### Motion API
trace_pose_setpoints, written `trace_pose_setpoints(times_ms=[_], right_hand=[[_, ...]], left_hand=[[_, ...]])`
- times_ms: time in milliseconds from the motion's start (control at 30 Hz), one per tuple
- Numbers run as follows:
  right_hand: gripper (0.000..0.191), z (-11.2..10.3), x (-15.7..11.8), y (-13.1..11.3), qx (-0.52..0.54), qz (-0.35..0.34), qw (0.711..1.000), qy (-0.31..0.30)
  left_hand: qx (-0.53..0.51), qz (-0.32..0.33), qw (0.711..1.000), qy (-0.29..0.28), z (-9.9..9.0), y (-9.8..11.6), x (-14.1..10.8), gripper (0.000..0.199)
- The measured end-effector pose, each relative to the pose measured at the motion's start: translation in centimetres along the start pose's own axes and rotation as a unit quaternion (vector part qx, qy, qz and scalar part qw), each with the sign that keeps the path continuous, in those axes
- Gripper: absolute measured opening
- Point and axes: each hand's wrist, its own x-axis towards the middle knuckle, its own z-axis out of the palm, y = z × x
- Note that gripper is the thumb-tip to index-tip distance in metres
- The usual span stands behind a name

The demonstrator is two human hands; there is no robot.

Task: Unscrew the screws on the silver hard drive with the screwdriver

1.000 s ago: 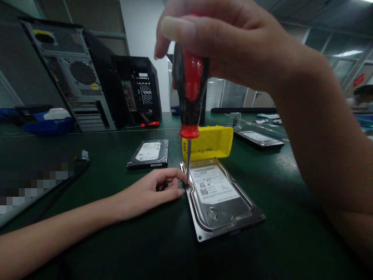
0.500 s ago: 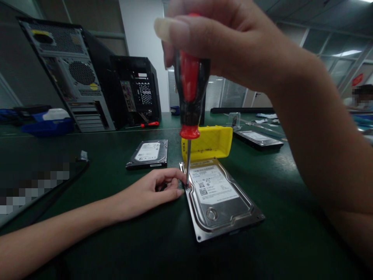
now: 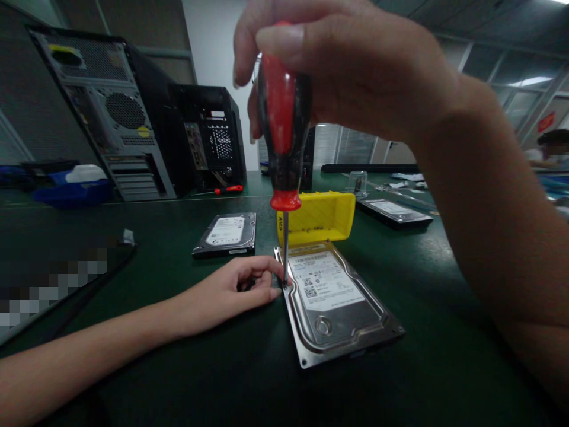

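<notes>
A silver hard drive (image 3: 338,323) with a white label lies flat on the green table. My left hand (image 3: 249,283) rests at its left edge, fingers curled, with index finger and thumb closed on the rim by the screwdriver tip. Above it, my right hand (image 3: 338,65) grips the top of a red and black screwdriver (image 3: 284,136). The screwdriver stands almost upright, its metal shaft reaching a screw spot on the drive's left edge. Whether a screw sits under the tip is too small to tell.
Another hard drive (image 3: 229,232) lies behind my left hand. A yellow bin (image 3: 329,216) stands just behind the drive, and a further drive (image 3: 395,212) lies to its right. Computer cases (image 3: 127,112) and a small screwdriver (image 3: 229,190) are at the back left.
My right hand's fingers have shifted round the handle, the thumb moving right and the index finger reaching out left. The handle has swung slightly left. My left hand and the drive are unmoved.
</notes>
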Motion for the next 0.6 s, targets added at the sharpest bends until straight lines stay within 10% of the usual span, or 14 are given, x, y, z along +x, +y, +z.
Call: trace_pose_setpoints(times_ms=[600], right_hand=[[0.053,1.03,1.07,-0.88,-0.122,-0.139,0.982,0.048]], left_hand=[[0.016,-0.004,1.0,0.005,-0.04,0.04,-0.19,0.017]])
